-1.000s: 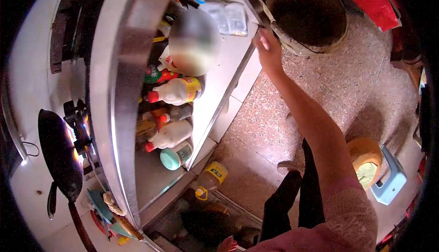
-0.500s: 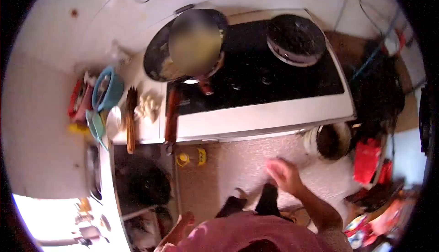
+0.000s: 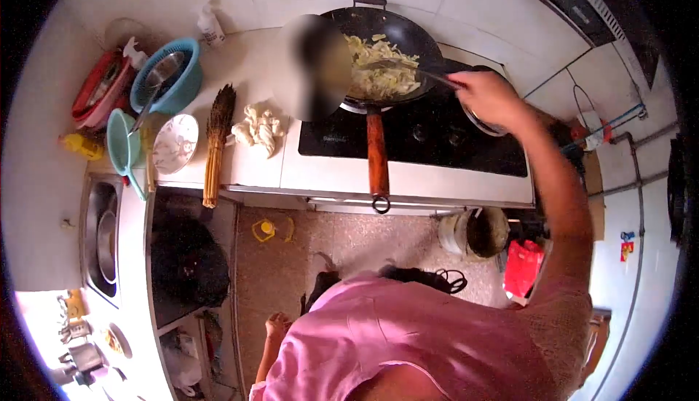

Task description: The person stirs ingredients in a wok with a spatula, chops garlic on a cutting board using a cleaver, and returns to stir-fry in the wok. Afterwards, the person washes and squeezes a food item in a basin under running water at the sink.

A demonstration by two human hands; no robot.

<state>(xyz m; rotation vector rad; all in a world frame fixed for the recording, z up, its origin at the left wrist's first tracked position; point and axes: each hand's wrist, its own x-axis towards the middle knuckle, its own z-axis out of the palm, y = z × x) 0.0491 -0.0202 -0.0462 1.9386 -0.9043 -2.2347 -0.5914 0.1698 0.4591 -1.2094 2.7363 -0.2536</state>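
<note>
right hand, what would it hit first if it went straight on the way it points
Beyond the held utensil, the right hand would likely meet the wok's right rim first, or the chopped food if it clears that; height is unclear.

Blown-out glare lower L, fisheye bend w/ blk corners, blurry patch over L side of wok (image 3: 428, 45).
</note>
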